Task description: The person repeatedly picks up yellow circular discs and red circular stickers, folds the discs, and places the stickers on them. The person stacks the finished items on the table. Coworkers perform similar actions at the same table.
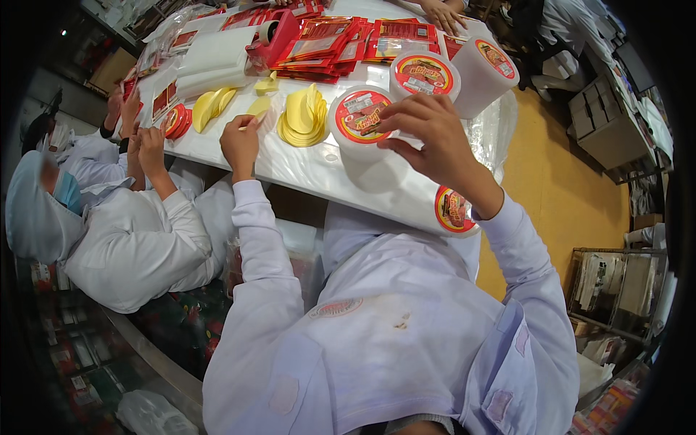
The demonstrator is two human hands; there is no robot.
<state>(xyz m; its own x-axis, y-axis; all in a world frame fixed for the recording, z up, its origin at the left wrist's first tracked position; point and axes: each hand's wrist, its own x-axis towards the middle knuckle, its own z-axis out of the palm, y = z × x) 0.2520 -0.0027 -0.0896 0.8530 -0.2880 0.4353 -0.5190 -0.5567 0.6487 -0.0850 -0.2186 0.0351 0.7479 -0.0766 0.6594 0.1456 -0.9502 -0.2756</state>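
Note:
My right hand (442, 141) is over a white tub (362, 148), its fingers curved and apart. Its fingertips are at the edge of the round red and yellow label (359, 116) on the lid; whether they touch it I cannot tell. My left hand (240, 147) is closed in a pinch above the table's near edge. Just beyond its fingertips lies a pale yellow piece (259, 108), and what the fingers hold is too small to make out. Between my hands is a fanned stack of yellow round papers (303, 119).
Two more labelled white tubs (467, 87) stand beyond my right hand. Another round label (454, 209) shows at the near right edge. Red printed pouches (322, 43) lie farther back by a red dispenser (279, 40). A co-worker (138, 239) sits close on my left; another person's hand (444, 14) rests across the table.

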